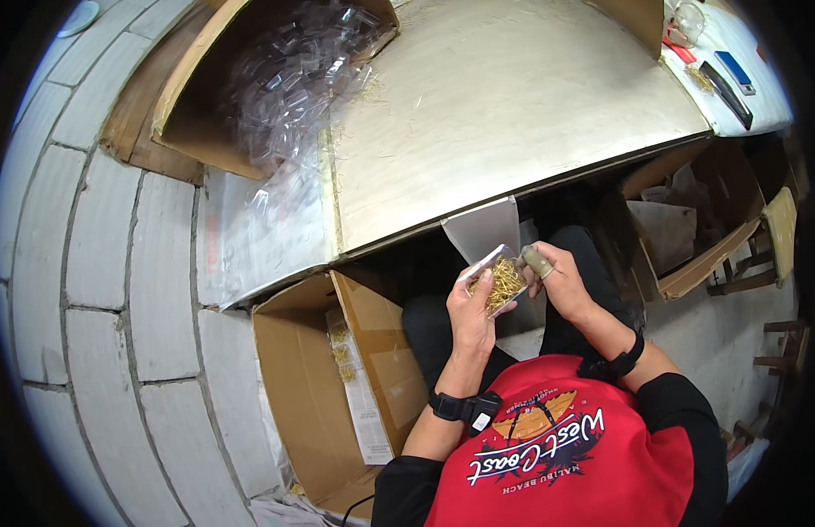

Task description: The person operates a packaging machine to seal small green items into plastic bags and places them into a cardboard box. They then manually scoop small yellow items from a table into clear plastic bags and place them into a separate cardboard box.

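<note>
My left hand [469,309] is closed round a small clear plastic box [488,260], its thumb over the near side. Inside lies a heap of thin gold-coloured metal pieces [506,286], like pins. At the box's right edge is my right hand [562,281], fingers bent and drawn together. A beige-grey cover [537,262] wraps one of its digits. Whatever those fingertips pinch, if anything, is too small to make out. Both hands are above my lap, just off the table's front edge.
Many clear plastic boxes [302,88] spill from a tipped carton [183,97]. Scattered gold bits lie on the pale table [513,105]. An open cardboard box [289,378] stands lower left, another [688,272] beneath the table at right. A black stapler-like tool [728,98] lies upper right.
</note>
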### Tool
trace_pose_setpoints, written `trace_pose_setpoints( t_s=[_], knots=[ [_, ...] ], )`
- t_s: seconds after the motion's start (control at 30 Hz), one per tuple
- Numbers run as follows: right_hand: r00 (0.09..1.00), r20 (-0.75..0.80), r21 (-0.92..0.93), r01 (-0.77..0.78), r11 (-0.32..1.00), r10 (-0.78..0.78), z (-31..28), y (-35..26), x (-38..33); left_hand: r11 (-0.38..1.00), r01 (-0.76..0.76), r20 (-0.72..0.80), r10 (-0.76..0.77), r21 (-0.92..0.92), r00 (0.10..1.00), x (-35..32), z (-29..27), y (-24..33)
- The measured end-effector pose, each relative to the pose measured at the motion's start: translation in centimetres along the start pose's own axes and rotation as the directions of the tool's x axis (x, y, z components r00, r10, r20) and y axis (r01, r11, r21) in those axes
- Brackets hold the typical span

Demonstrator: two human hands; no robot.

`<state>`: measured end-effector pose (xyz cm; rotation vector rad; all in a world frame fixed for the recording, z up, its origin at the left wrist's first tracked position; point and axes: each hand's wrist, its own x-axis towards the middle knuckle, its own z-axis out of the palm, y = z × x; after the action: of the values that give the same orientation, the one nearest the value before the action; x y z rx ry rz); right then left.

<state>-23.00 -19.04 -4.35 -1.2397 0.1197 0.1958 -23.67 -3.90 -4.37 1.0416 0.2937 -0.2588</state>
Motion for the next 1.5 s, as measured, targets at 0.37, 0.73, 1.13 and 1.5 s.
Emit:
trace_pose_setpoints(
  t_s=[0.37,0.73,1.13,1.5],
  knots=[
    [0.999,0.028,-0.294,-0.032,0.955,0.042,-0.4,1.7,1.6,0.997,0.063,0.037,-0.062,-0.047,0.997,-0.3,-0.5,-0.4],
    [0.717,0.495,-0.744,0.641,0.186,-0.491,1.0,-1.4,-1.4,0.996,0.05,-0.033,-0.053,-0.072,0.998,0.2,-2.0,-0.6],
    [0.734,0.624,-0.762,0.647,-0.001,-0.267,1.1,0.2,-1.7,0.98,0.0,0.075,0.015,-0.198,0.997,-0.1,-1.9,-0.3],
    [0.681,0.593,-0.619,0.727,0.297,-0.43,1.8,-3.1,-1.5,0.982,0.073,0.128,-0.051,-0.174,0.99,0.1,-1.1,2.4]
  ],
)
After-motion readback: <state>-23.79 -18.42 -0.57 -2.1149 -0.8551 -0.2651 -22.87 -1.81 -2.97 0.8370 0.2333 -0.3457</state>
